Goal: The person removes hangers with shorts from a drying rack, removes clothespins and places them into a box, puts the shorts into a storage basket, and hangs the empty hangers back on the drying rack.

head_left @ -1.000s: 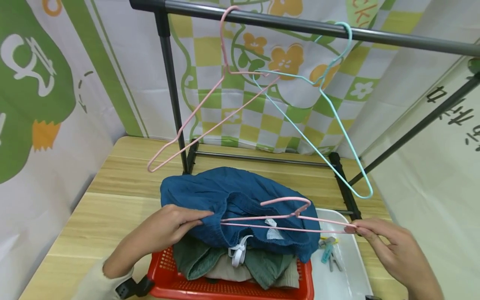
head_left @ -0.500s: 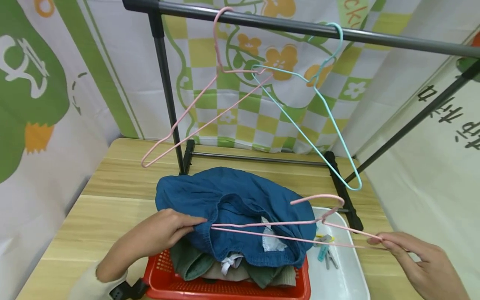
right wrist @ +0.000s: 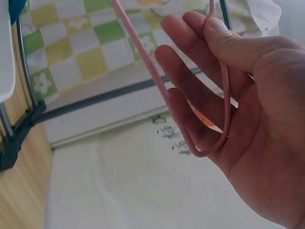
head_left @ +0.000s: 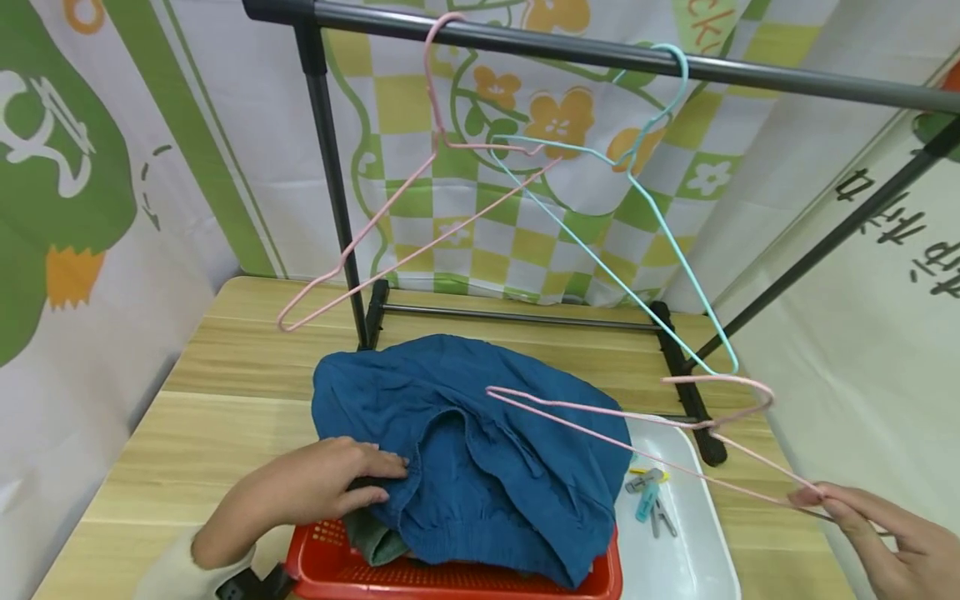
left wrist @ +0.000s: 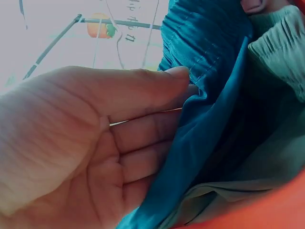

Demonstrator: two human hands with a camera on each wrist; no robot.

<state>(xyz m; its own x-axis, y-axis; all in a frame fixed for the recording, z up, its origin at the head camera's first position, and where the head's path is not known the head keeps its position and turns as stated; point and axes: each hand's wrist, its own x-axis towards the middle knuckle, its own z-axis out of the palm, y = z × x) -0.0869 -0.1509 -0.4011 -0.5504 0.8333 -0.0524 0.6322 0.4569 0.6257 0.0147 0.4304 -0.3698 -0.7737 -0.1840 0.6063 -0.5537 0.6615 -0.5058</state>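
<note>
My right hand (head_left: 896, 533) pinches one end of a pink clothes hanger (head_left: 600, 408) between thumb and fingers. The hanger slants out over the blue pants, its hook up. In the right wrist view, the hanger's bent end (right wrist: 200, 153) loops across my palm. The blue pants (head_left: 480, 450) lie heaped over a red basket (head_left: 322, 567), elastic waistband facing front. My left hand (head_left: 330, 479) rests at their left edge, fingers on the cloth and thumb apart from them. The left wrist view shows the fingertips hidden behind the blue cloth (left wrist: 209, 52).
A black rack rail (head_left: 555, 52) carries another pink hanger (head_left: 390, 208) and a mint hanger (head_left: 667, 225). Right of the basket, a white tray (head_left: 705, 533) holds several clothespins (head_left: 648, 500). Green clothing (head_left: 371, 537) lies beneath the pants. Printed curtains surround the wooden table (head_left: 195, 417).
My right hand has drawn the hanger rightward, out of the waistband. The waistband's front has flopped down over the green clothing and basket. My left fingers have loosened from the waistband edge.
</note>
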